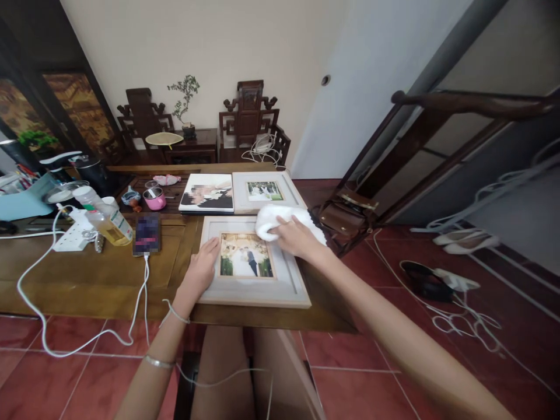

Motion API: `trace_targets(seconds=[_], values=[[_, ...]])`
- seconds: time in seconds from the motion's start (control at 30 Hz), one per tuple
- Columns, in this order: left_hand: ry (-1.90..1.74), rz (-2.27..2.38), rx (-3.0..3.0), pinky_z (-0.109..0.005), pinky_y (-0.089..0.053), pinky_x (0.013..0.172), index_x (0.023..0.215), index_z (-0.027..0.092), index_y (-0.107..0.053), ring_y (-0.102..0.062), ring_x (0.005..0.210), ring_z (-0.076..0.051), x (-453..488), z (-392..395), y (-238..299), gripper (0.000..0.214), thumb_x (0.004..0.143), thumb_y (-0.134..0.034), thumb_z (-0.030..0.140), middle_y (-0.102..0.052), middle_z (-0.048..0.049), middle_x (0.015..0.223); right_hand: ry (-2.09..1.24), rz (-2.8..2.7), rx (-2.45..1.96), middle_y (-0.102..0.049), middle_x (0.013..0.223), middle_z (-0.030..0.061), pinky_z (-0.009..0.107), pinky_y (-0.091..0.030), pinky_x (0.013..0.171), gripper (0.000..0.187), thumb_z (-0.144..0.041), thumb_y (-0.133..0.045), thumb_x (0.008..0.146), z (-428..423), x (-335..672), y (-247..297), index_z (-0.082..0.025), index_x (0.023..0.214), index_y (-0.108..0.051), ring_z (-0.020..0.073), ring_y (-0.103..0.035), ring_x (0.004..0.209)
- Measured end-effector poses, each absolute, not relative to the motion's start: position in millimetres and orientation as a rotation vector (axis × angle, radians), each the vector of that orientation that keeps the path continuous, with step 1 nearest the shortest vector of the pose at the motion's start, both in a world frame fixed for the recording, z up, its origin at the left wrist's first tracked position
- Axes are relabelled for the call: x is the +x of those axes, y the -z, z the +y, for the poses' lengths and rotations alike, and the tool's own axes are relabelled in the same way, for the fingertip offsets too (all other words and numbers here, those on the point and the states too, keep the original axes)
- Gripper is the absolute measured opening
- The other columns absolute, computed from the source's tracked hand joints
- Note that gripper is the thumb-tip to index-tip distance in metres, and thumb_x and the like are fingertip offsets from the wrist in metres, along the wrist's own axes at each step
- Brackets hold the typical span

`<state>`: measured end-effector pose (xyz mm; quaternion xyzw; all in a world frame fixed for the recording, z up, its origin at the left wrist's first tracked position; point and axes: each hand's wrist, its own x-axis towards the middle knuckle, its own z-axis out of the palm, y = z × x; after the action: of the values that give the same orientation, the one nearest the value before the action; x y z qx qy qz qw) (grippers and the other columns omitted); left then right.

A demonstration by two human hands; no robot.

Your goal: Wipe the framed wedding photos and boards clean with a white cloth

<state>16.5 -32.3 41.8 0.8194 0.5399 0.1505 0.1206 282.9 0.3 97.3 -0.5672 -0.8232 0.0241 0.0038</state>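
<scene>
A light wooden picture frame (256, 294) with a wide pale mat and a wedding photo lies flat near the table's front edge. My left hand (204, 265) grips its left side, with the fingers over the border. In my right hand (295, 236) is a bunched white cloth (273, 220), pressed on the frame's upper right corner. Part of the cloth hangs past the right side. Just behind lies a second picture frame (240, 201) with a smaller photo, partly covered by the cloth. A photo album (206, 192) is beside it on the left.
On the wooden table (170, 291) to the left are a phone (146, 234) on a white cable, a bottle (116, 224), a power strip (74, 230) and a pink cup (154, 199). A brown bag (345, 217) hangs at the right by a dark chair. Cables lie on the red floor.
</scene>
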Motion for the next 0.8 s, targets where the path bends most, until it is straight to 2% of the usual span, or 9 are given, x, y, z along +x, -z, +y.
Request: trace_targets(seconds=[0.17, 0.3, 0.37, 0.47, 0.53, 0.67, 0.8], values=[[-0.349, 1.603, 2.423, -0.042, -0.03, 0.111, 0.141, 0.017, -0.034, -0.027, 0.139, -0.018, 19, -33, -46, 0.071, 0.074, -0.03, -0.007, -0.033, -0.0087, 0.15, -0.136, -2.578, -1.587, -0.054, 0.131, 0.0205, 0.049, -0.015, 0.112, 0.047, -0.003, -0.042, 0.076, 2, 269, -103, -0.007, 0.119, -0.062, 0.0289, -0.036, 0.132], [-0.365, 1.602, 2.429, -0.042, -0.033, 0.109, 0.139, 0.018, -0.038, -0.028, 0.138, -0.02, 21, -34, -50, 0.065, 0.078, -0.03, -0.005, -0.035, -0.0098, 0.148, -0.123, -2.651, -1.349, -0.056, 0.131, 0.0137, 0.045, -0.009, 0.113, 0.044, -0.008, -0.046, 0.078, 13, 211, -105, -0.012, 0.118, -0.063, 0.0237, -0.022, 0.139], [-0.382, 1.599, 2.425, -0.042, -0.035, 0.107, 0.135, 0.018, -0.043, -0.032, 0.136, -0.021, 21, -34, -50, 0.059, 0.08, -0.031, -0.002, -0.04, -0.0106, 0.144, -0.095, -2.682, -1.243, -0.056, 0.131, 0.011, 0.043, -0.008, 0.114, 0.044, -0.008, -0.048, 0.077, 19, 181, -103, -0.015, 0.117, -0.063, 0.0221, -0.019, 0.14], [-0.405, 1.582, 2.426, -0.041, -0.037, 0.105, 0.13, 0.017, -0.048, -0.037, 0.133, -0.022, 19, -31, -48, 0.054, 0.081, -0.034, 0.0, -0.046, -0.0115, 0.14, -0.023, -2.682, -1.217, -0.061, 0.124, 0.0109, 0.044, -0.01, 0.112, 0.041, -0.006, -0.046, 0.078, 25, 156, -97, -0.014, 0.114, -0.064, 0.0224, -0.026, 0.137], [-0.428, 1.561, 2.444, -0.04, -0.038, 0.105, 0.132, 0.017, -0.046, -0.035, 0.134, -0.021, 18, -30, -44, 0.057, 0.079, -0.034, -0.001, -0.043, -0.0114, 0.142, 0.005, -2.661, -1.268, -0.066, 0.115, 0.0123, 0.045, -0.012, 0.111, 0.037, -0.007, -0.046, 0.08, 25, 159, -93, -0.011, 0.112, -0.064, 0.0229, -0.031, 0.135], [-0.461, 1.573, 2.452, -0.042, -0.035, 0.108, 0.137, 0.018, -0.041, -0.033, 0.136, -0.021, 16, -29, -38, 0.068, 0.073, -0.033, -0.006, -0.039, -0.0101, 0.146, 0.029, -2.653, -1.373, -0.068, 0.108, 0.0163, 0.046, -0.013, 0.111, 0.032, -0.008, -0.048, 0.079, 22, 198, -92, -0.007, 0.105, -0.067, 0.0246, -0.035, 0.132], [-0.473, 1.595, 2.458, -0.043, -0.033, 0.11, 0.137, 0.019, -0.04, -0.033, 0.136, -0.02, 16, -29, -35, 0.073, 0.069, -0.033, -0.008, -0.039, -0.009, 0.146, 0.043, -2.657, -1.531, -0.066, 0.11, 0.0201, 0.05, -0.015, 0.11, 0.035, -0.002, -0.047, 0.074, 19, 251, -99, -0.007, 0.101, -0.069, 0.0278, -0.038, 0.13]])
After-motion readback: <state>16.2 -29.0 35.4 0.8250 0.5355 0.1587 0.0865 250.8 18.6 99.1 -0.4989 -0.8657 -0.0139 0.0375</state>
